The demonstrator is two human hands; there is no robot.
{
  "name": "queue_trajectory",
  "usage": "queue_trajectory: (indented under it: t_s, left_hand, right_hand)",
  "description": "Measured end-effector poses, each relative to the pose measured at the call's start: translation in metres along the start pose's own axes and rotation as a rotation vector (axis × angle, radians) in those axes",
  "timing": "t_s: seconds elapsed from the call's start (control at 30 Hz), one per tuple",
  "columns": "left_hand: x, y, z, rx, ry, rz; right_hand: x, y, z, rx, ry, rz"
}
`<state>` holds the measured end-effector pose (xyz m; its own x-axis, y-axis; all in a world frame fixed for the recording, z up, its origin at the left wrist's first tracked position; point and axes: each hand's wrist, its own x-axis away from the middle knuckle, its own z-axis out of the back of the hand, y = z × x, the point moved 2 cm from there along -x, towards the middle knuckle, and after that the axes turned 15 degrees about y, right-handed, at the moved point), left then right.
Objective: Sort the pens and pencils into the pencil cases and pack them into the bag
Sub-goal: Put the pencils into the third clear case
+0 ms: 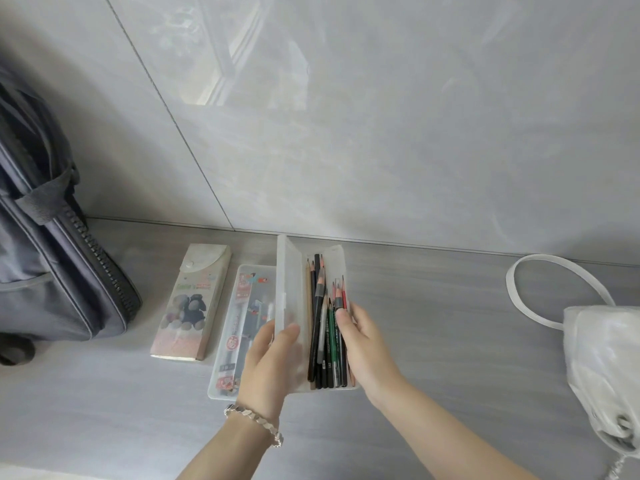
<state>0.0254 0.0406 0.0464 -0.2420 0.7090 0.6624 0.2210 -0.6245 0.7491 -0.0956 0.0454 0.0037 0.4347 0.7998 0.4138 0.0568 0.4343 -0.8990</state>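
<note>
The left hand (266, 365) is gripping the upright lid (289, 278) of the open clear pencil case (338, 259), with its thumb on the inner face and its fingers curled behind. The right hand (367, 348) is clasping that case's right wall, its thumb lying on the pencils (325, 327) heaped inside. Just left of this case a second clear case (258, 271) holding pens is lying flat, with a printed pencil case (194, 306) beyond it, the grey bag (52, 265) standing farther left and a white bag (602, 358) sitting well to the right.
</note>
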Motion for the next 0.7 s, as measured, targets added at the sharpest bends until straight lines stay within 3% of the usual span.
queue_trajectory:
  t_s: [0.17, 0.3, 0.43, 0.53, 0.7]
  left_hand:
    - [-0.027, 0.007, 0.010, -0.186, 0.115, -0.143]
    - [-0.045, 0.023, 0.017, -0.197, 0.169, -0.203]
    - [-0.064, 0.039, 0.022, -0.213, 0.214, -0.242]
    - [-0.072, 0.048, 0.023, -0.205, 0.227, -0.256]
    - [-0.079, 0.050, 0.022, -0.194, 0.248, -0.253]
  right_hand:
    - [-0.034, 0.004, -0.019, 0.132, -0.067, 0.023]
    - [-0.089, -0.004, -0.029, 0.549, 0.032, 0.279]
    - [-0.127, -0.018, -0.057, 0.913, -0.086, 0.473]
    - [-0.132, -0.018, -0.075, 1.120, -0.146, 0.421]
    - [-0.131, -0.012, -0.075, 1.127, -0.082, 0.329]
